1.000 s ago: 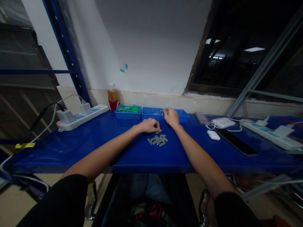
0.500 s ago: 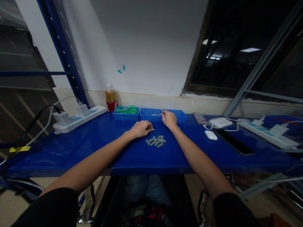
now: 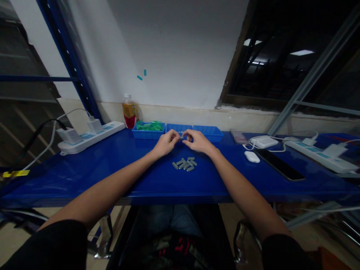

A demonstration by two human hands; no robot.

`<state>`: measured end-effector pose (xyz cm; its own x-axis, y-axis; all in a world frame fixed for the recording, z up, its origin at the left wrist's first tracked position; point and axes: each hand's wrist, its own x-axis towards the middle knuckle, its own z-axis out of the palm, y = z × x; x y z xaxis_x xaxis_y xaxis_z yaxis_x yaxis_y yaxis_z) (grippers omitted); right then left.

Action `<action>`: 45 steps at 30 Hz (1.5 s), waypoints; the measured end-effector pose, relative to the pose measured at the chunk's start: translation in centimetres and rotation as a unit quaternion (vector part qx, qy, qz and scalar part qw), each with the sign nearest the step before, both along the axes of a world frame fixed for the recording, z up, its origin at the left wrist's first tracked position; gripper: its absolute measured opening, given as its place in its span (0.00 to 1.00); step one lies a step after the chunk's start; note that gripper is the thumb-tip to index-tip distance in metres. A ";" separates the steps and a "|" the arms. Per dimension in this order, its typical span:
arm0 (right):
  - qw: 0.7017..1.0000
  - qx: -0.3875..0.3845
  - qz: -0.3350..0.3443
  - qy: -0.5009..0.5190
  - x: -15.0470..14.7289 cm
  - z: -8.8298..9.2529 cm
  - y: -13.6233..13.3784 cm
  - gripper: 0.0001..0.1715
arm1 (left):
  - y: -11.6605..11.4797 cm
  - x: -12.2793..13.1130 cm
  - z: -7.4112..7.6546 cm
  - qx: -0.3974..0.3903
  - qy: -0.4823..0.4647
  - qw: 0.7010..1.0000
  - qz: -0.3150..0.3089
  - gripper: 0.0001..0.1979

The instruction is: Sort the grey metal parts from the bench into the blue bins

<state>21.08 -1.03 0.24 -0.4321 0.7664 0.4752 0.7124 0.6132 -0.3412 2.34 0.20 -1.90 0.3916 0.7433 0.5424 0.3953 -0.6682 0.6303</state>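
**Q:** Where is the small grey piece (image 3: 182, 137)?

**A:** Held between both grips. The left hand (image 3: 165, 143) and right hand (image 3: 197, 141) meet fingertip to fingertip, each pinched shut on it, just above the blue tabletop (image 3: 112, 172). A pile of grey pieces (image 3: 184, 165) lies at 6 o'clock from them, blue trays (image 3: 206, 131) at 12 o'clock.

**Q:** Any writing?

**A:** The bottle (image 3: 128, 112) at 10 o'clock has a red and yellow label; its words are too small to read.

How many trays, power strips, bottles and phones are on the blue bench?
Blue trays: 3
Power strips: 2
Bottles: 1
Phones: 1
Total: 7
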 end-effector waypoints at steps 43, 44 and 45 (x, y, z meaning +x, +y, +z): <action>0.978 0.083 -0.188 0.035 0.7 -0.8 1.4 0.10 | -0.6 2.0 -0.5 -0.098 0.140 0.984 -0.052 0.28; 0.973 0.080 -0.215 0.026 0.9 -0.9 1.5 0.11 | -0.8 2.2 -0.5 -0.080 0.168 0.981 -0.059 0.26; 0.969 0.075 -0.235 0.015 0.9 -1.0 1.6 0.11 | -0.9 2.4 -0.5 -0.064 0.190 0.978 -0.060 0.23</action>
